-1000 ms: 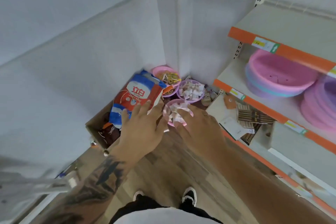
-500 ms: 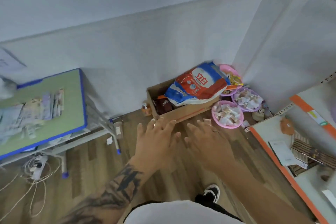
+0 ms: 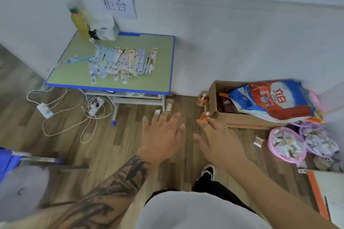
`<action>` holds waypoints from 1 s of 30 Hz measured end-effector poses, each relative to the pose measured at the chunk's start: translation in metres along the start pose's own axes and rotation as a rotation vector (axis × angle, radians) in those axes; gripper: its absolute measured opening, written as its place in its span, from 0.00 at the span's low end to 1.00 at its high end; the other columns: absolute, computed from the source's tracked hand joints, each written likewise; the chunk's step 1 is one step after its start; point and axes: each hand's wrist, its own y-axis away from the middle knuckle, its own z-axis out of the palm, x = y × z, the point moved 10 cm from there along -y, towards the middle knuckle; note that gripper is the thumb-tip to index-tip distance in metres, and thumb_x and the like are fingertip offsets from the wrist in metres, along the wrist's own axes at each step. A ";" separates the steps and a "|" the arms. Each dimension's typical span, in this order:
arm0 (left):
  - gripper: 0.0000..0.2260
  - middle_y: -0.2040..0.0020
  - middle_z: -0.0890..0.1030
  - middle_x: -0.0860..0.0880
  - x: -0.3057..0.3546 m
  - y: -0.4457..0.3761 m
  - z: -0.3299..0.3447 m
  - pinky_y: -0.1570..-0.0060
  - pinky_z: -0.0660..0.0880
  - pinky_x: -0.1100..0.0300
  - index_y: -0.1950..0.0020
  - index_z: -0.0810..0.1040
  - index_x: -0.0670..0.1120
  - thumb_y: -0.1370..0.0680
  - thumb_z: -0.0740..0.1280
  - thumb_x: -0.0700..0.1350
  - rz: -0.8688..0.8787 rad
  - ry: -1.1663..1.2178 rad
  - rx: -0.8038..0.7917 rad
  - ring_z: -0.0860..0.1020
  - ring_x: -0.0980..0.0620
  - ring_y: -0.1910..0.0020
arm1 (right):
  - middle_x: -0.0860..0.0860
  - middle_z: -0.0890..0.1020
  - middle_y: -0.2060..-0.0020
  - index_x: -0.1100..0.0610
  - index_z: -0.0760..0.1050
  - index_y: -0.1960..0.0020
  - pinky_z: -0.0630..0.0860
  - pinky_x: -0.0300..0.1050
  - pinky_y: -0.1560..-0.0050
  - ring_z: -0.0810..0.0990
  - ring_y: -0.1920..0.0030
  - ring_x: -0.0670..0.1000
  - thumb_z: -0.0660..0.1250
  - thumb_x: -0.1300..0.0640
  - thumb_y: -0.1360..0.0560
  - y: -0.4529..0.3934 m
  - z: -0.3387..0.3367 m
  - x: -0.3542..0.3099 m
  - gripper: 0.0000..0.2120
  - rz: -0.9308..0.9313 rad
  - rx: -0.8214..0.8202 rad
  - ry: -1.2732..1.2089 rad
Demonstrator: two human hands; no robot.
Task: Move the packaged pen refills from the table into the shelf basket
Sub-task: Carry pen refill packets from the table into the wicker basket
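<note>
Packaged pen refills [image 3: 122, 62] lie in a loose overlapping heap on the green table [image 3: 78, 72], which has a blue rim and stands against the white wall at about ten o'clock from the hands. Most packs point roughly toward twelve o'clock, with a few short ones spilling toward six o'clock. At the table's far left corner, around eleven o'clock of the heap, stand a yellow bottle [image 3: 79, 22] with a green cap and a crumpled white bag [image 3: 104, 27]. A paper sign [image 3: 117, 4] hangs on the wall above them.

Both hands hover over the wooden floor [image 3: 104, 145], well apart from the refills. The left hand [image 3: 162, 135], on a tattooed forearm, is spread flat with straight fingers and holds nothing. The right hand [image 3: 221, 141], just beside it at three o'clock, is likewise flat and empty, fingers extended.

At two o'clock from the hands sits a cardboard box [image 3: 240, 119] with a red, white and blue bag [image 3: 273, 100] lying across it. At three o'clock, pink baskets [image 3: 286, 147] of small wrapped items rest on the floor. White cables and a power strip [image 3: 44, 110] lie tangled at nine o'clock, beneath the table's left edge.
</note>
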 end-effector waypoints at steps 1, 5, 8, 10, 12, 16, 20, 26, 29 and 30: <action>0.24 0.20 0.64 0.50 -0.013 -0.001 -0.003 0.25 0.55 0.33 0.20 0.59 0.59 0.16 0.47 0.63 -0.026 0.002 0.016 0.62 0.44 0.21 | 0.49 0.62 0.19 0.41 0.58 0.19 0.66 0.55 0.25 0.65 0.22 0.53 0.51 0.34 0.17 -0.008 0.002 -0.009 0.28 -0.022 -0.004 0.011; 0.24 0.18 0.61 0.49 -0.057 -0.009 -0.007 0.23 0.51 0.34 0.19 0.57 0.60 0.16 0.48 0.63 -0.147 0.065 0.011 0.60 0.43 0.20 | 0.50 0.62 0.19 0.42 0.58 0.19 0.65 0.57 0.23 0.65 0.21 0.54 0.52 0.34 0.17 -0.048 0.007 -0.041 0.29 -0.116 -0.057 0.029; 0.24 0.18 0.60 0.47 -0.083 -0.021 -0.011 0.24 0.50 0.33 0.20 0.56 0.59 0.15 0.47 0.62 -0.214 0.061 0.005 0.58 0.42 0.19 | 0.50 0.66 0.21 0.43 0.63 0.21 0.64 0.57 0.24 0.68 0.23 0.54 0.55 0.36 0.17 -0.084 0.002 -0.069 0.27 -0.193 -0.030 0.044; 0.24 0.19 0.61 0.47 -0.098 -0.034 -0.014 0.24 0.51 0.33 0.19 0.56 0.58 0.15 0.47 0.62 -0.251 0.039 0.013 0.59 0.41 0.20 | 0.50 0.68 0.22 0.44 0.65 0.22 0.61 0.57 0.23 0.67 0.23 0.54 0.56 0.38 0.17 -0.111 -0.001 -0.085 0.26 -0.240 -0.013 0.044; 0.24 0.19 0.62 0.47 -0.113 -0.054 -0.020 0.24 0.51 0.33 0.19 0.57 0.59 0.15 0.48 0.62 -0.295 0.034 0.025 0.60 0.42 0.20 | 0.50 0.68 0.23 0.44 0.66 0.22 0.60 0.58 0.22 0.67 0.23 0.55 0.53 0.37 0.17 -0.142 -0.003 -0.099 0.26 -0.289 -0.011 0.026; 0.24 0.20 0.64 0.47 -0.137 -0.092 -0.039 0.24 0.53 0.34 0.20 0.59 0.59 0.16 0.51 0.63 -0.383 0.064 0.033 0.61 0.43 0.21 | 0.52 0.68 0.22 0.45 0.66 0.22 0.63 0.58 0.24 0.69 0.24 0.58 0.46 0.33 0.18 -0.208 -0.007 -0.113 0.30 -0.349 -0.053 -0.009; 0.24 0.23 0.68 0.50 -0.157 -0.127 -0.051 0.27 0.61 0.38 0.21 0.63 0.58 0.16 0.51 0.63 -0.426 0.031 0.016 0.68 0.43 0.25 | 0.53 0.71 0.24 0.46 0.68 0.23 0.67 0.59 0.26 0.71 0.26 0.58 0.44 0.32 0.18 -0.261 -0.013 -0.122 0.32 -0.400 -0.064 -0.043; 0.27 0.16 0.54 0.47 -0.181 -0.165 -0.048 0.22 0.54 0.39 0.18 0.57 0.60 0.16 0.50 0.65 -0.567 -0.008 -0.021 0.56 0.40 0.18 | 0.53 0.68 0.22 0.47 0.65 0.21 0.64 0.56 0.24 0.68 0.24 0.58 0.51 0.36 0.17 -0.321 0.002 -0.124 0.28 -0.410 -0.155 -0.081; 0.27 0.16 0.55 0.47 -0.181 -0.183 -0.045 0.23 0.54 0.40 0.18 0.56 0.60 0.16 0.50 0.66 -0.566 -0.041 -0.066 0.56 0.42 0.18 | 0.53 0.68 0.22 0.47 0.65 0.21 0.63 0.55 0.24 0.67 0.23 0.57 0.53 0.36 0.17 -0.340 0.014 -0.125 0.28 -0.396 -0.203 -0.098; 0.27 0.16 0.55 0.47 -0.183 -0.189 -0.043 0.23 0.54 0.40 0.18 0.57 0.60 0.16 0.50 0.65 -0.569 -0.037 -0.085 0.56 0.42 0.18 | 0.54 0.68 0.22 0.47 0.65 0.21 0.62 0.55 0.24 0.67 0.23 0.57 0.53 0.36 0.16 -0.346 0.018 -0.127 0.28 -0.399 -0.219 -0.096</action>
